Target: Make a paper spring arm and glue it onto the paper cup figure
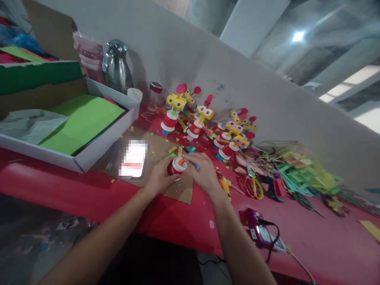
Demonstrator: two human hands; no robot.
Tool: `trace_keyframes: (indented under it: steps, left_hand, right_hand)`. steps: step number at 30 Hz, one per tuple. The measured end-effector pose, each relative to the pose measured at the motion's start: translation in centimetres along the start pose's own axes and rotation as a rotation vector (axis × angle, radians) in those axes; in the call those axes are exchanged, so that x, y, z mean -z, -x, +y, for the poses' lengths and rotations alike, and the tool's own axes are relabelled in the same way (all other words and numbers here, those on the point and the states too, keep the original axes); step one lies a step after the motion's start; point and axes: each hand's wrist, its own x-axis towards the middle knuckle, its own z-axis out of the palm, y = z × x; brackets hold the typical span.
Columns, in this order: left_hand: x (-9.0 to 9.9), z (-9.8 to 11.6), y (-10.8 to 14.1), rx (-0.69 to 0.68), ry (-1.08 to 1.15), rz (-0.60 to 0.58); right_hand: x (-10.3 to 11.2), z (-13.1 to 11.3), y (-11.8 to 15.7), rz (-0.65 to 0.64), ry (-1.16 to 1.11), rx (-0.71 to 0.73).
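My left hand (160, 177) is wrapped round a small red cup (177, 167) with a white rim, over a piece of brown cardboard (181, 194). An orange strip (181, 162) stands at the cup's pale top. My right hand (199, 168) is at the cup's right side, its fingers bent together near the orange strip; whatever they pinch is too small to make out. Behind the hands stand several cup figures (196, 128) with yellow heads, red cup bodies and springy paper arms. Colored paper scraps (172, 150) lie between them and the hands.
A lit phone (133, 160) lies left of the hands, beside a white box (103, 136) of colored paper. A metal jug (118, 69) stands behind. Scissors (252, 186), paper piles (305, 170) and a purple device (261, 229) with cables lie to the right on the red table (311, 237).
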Motion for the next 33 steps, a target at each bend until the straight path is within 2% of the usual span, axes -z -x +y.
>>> trace_keyframes:
  steps: [5, 17, 21, 25, 30, 33]
  left_hand:
    - [-0.1, -0.3, 0.0, -0.023, 0.008, 0.005]
    - [0.0, -0.1, 0.0, -0.013, -0.030, -0.005]
    - [0.2, 0.1, 0.0, 0.005, -0.036, -0.011]
    - [0.4, 0.3, 0.1, 0.000, -0.031, -0.032]
    - [0.4, -0.1, 0.0, -0.005, -0.038, -0.020]
    - [0.3, -0.7, -0.2, 0.068, 0.122, -0.033]
  right_hand:
    - [-0.3, 0.4, -0.5, -0.057, -0.043, 0.051]
    - [-0.7, -0.4, -0.5, -0.060, 0.078, -0.045]
    - [-0.4, -0.4, -0.3, -0.019, 0.059, -0.048]
    - [0.5, -0.2, 0.2, 0.081, -0.032, -0.054]
    - [0.6, 0.8, 2.1, 0.237, -0.198, -0.209]
    - [-0.2, 1.5, 3.2, 0.255, -0.302, -0.313]
